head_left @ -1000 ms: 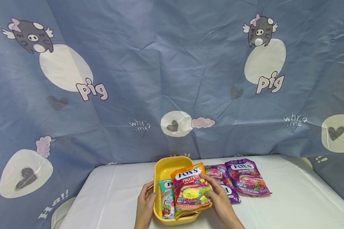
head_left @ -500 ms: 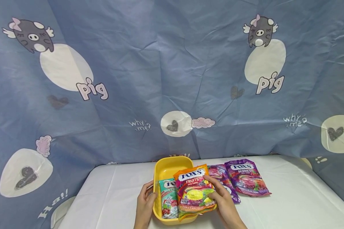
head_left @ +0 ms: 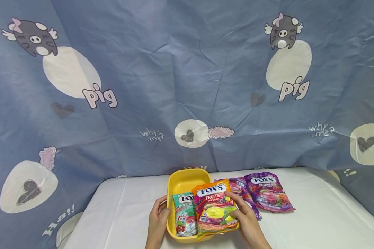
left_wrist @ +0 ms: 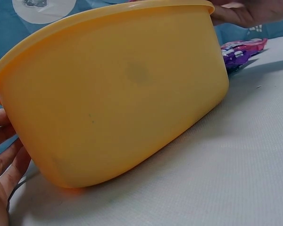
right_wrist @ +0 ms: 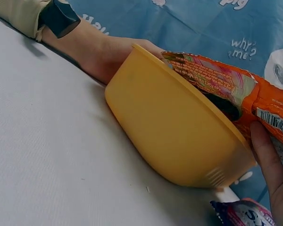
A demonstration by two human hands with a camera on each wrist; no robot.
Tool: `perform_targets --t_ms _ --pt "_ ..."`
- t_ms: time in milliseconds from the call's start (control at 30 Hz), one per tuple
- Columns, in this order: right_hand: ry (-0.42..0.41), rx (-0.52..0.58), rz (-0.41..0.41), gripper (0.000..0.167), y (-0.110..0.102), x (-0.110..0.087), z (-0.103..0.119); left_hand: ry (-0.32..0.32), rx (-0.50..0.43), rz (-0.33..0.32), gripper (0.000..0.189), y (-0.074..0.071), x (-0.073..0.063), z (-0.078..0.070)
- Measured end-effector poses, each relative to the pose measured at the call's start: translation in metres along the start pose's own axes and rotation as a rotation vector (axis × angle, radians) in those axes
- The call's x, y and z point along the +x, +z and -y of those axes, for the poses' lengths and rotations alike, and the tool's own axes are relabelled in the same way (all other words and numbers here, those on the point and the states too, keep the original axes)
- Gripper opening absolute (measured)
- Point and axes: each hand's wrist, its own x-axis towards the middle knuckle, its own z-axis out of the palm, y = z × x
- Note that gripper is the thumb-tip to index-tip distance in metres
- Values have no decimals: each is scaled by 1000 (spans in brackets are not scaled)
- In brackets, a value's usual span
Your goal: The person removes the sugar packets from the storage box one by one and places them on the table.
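My left hand [head_left: 157,219] grips the left rim of a yellow plastic basin [head_left: 182,176], its fingers lying along the outer wall. In the left wrist view those fingers touch one end of the basin [left_wrist: 118,94]. My right hand [head_left: 247,219] holds an orange and red bag of fruit candy [head_left: 214,224] by its right edge, thumb on the front. This bag is over the basin's right rim; its barcoded back [right_wrist: 276,125] shows in the right wrist view. Inside the basin lies a green bag of mint candy [head_left: 182,207], partly covered by the fruit bag.
Two purple bags of berry candy lie right of the basin: one [head_left: 238,185] partly behind the fruit bag and my right hand, the other berry bag [head_left: 269,193] farther right. A white cloth [head_left: 314,214] covers the table. A blue printed curtain [head_left: 187,86] hangs behind.
My right hand has moved the fruit candy bag to the right, uncovering more of the mint bag. The left hand and basin have hardly moved.
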Motion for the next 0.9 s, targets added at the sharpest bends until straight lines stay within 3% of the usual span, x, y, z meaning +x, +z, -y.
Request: perform_targets --t_ms 367,900 --pt "6 -20 -34 61 -7 -2 -2 14 -11 13 46 -1 0 2" --pt "25 -19 1 61 -19 -9 -2 10 1 6 47 0 0 2"
